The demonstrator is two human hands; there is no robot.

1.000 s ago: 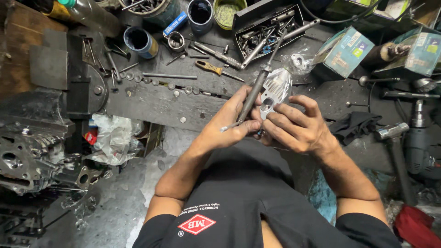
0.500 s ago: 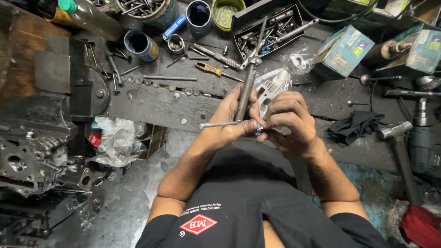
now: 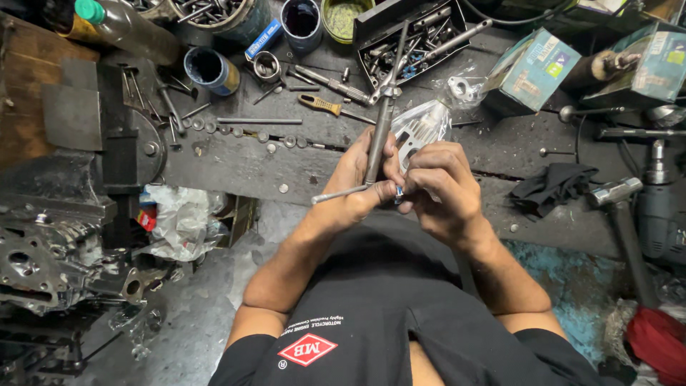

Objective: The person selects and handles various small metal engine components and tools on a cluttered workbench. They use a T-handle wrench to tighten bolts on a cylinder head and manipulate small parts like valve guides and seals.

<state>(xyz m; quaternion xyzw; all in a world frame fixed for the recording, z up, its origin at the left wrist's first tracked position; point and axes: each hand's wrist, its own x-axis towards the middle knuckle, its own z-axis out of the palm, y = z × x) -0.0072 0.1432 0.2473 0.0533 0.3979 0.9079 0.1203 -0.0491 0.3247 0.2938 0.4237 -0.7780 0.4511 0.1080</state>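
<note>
Along the far edge of your workbench (image 3: 236,161) stand the containers: a round tub (image 3: 221,14) heaped with metal rods and bolts, a dark blue tin (image 3: 303,21) with dark liquid in it, a green tub (image 3: 345,16) with greenish paste, a smaller blue can (image 3: 211,70) to the left that looks dark inside, and an open black tray (image 3: 407,36) crowded with sockets, bits and loose fittings. Two teal cardboard boxes (image 3: 532,68) sit at the far right, closed, so you cannot tell their contents. Around you, a yellow-handled screwdriver (image 3: 325,106) and a long thin rod (image 3: 259,121) lie on the bench just beyond your hands, with washers and nuts strewn beside them; a vice (image 3: 107,143) sits at the left, an engine casting (image 3: 43,257) near left, a black rag (image 3: 554,186) to the right and a hammer (image 3: 622,214) and drill (image 3: 654,200) at the right edge. Nothing lies between you and your work. Your left hand (image 3: 357,186) is wrapped around the shaft of a T-handle wrench (image 3: 379,136), fingers closed on it, its crossbar jutting left below your thumb and its far end pointing toward the tray. Your right hand (image 3: 443,189) curls tight around a silvery finned metal cover (image 3: 418,129), held up just beside the wrench, over the near edge of the bench.
</note>
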